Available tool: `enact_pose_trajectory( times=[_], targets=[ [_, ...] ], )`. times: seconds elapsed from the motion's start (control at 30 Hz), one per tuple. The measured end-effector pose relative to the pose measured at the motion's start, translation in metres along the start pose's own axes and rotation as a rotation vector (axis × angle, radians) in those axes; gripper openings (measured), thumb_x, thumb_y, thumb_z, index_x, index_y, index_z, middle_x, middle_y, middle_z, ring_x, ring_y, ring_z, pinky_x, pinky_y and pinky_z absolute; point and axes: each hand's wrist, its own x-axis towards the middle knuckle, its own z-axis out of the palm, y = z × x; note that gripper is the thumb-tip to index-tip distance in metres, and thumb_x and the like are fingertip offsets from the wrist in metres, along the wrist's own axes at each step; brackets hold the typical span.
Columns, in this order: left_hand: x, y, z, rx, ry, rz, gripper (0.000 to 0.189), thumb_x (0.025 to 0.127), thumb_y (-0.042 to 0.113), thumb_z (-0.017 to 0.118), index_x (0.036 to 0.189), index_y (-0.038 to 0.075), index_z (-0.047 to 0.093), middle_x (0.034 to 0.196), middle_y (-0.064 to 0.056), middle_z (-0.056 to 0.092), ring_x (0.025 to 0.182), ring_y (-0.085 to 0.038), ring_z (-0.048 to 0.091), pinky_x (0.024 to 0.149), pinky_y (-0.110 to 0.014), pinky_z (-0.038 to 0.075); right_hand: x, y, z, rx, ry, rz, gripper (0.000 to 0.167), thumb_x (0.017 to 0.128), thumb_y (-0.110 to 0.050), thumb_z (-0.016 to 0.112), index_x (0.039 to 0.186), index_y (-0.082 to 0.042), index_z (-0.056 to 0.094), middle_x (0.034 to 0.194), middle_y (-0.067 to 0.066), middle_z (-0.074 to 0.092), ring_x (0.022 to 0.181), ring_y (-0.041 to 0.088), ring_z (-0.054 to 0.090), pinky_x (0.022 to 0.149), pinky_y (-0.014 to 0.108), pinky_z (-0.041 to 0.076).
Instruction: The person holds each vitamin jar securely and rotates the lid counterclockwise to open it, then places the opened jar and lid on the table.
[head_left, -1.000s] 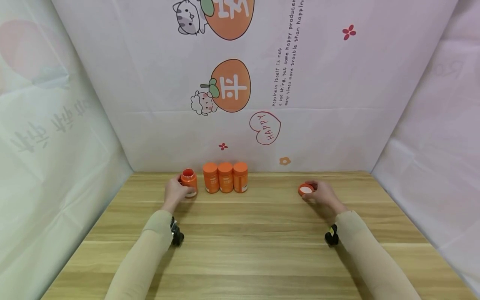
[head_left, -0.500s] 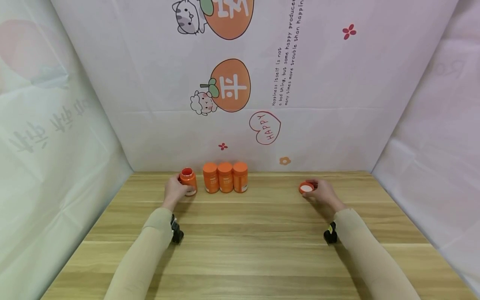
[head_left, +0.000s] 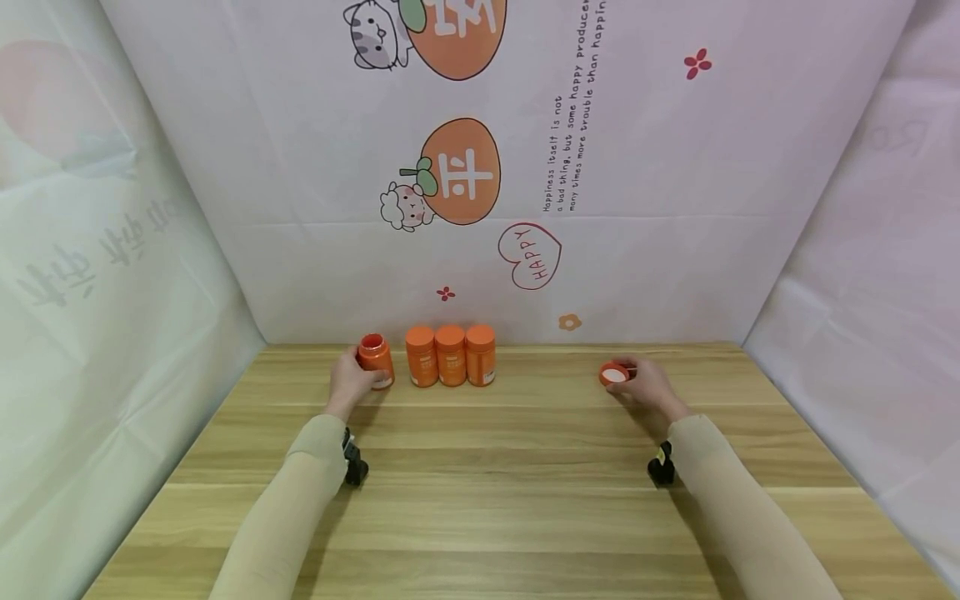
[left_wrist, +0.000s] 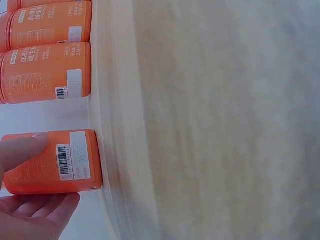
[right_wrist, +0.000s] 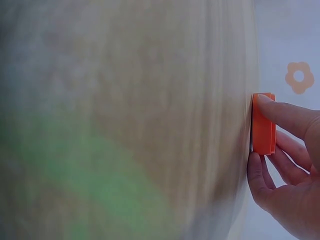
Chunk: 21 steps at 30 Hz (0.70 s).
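Note:
At the back left of the table, my left hand [head_left: 350,383] grips an uncapped orange bottle [head_left: 376,362] from its left side, thumb across the front. In the left wrist view this bottle [left_wrist: 55,162] stands upright with its barcode label showing. My right hand [head_left: 647,386], at the back right, holds an orange lid [head_left: 613,375] by its edge, its white inner side facing up. The right wrist view shows the lid [right_wrist: 263,124] edge-on between thumb and fingers, at or just above the tabletop. Whether it touches the wood I cannot tell.
Several capped orange bottles [head_left: 452,357] stand in a tight row just right of the uncapped one. A wooden table [head_left: 480,483] spans the front, with a printed white cloth [head_left: 645,250] behind it and white cloth at both sides.
The uncapped bottle has shifted slightly back and left in my left hand. The lid has moved slightly back and right with my right hand.

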Motion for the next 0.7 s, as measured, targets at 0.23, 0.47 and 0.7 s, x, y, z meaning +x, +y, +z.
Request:
enact_pose_trajectory(
  times=[0.23,0.47,0.7],
  targets=[
    [0.0022,-0.0013,-0.0009,0.018,-0.021,-0.008,0.060,0.079,0.012,0.075,0.128,-0.006,0.045,0.126,-0.026,0.054,0.114,-0.040,0.053,0.099,-0.050,0.041,0.0012,0.0020,-0.0009,-0.001,-0.006,0.011,0.060,0.085,-0.013,0.070,0.135,0.007,0.045,0.126,0.030,0.053,0.111,0.042,0.054,0.090,0.051,0.045],
    [0.0037,-0.0010,-0.0020,0.042,-0.032,-0.009,0.060,0.081,0.013,0.073,0.128,-0.007,0.043,0.127,-0.027,0.053,0.116,-0.041,0.052,0.100,-0.051,0.040,0.0002,0.0007,-0.0015,0.003,-0.010,0.019,0.060,0.086,-0.012,0.069,0.136,0.009,0.043,0.127,0.031,0.052,0.112,0.043,0.053,0.090,0.051,0.045],
    [0.0030,-0.0029,-0.0023,0.039,-0.028,0.015,0.058,0.080,0.016,0.074,0.125,-0.007,0.045,0.125,-0.028,0.054,0.113,-0.041,0.053,0.097,-0.050,0.043,0.0031,0.0037,-0.0008,-0.004,0.003,0.012,0.058,0.086,-0.010,0.069,0.135,0.010,0.044,0.126,0.031,0.052,0.111,0.042,0.053,0.091,0.052,0.044]
  ],
)
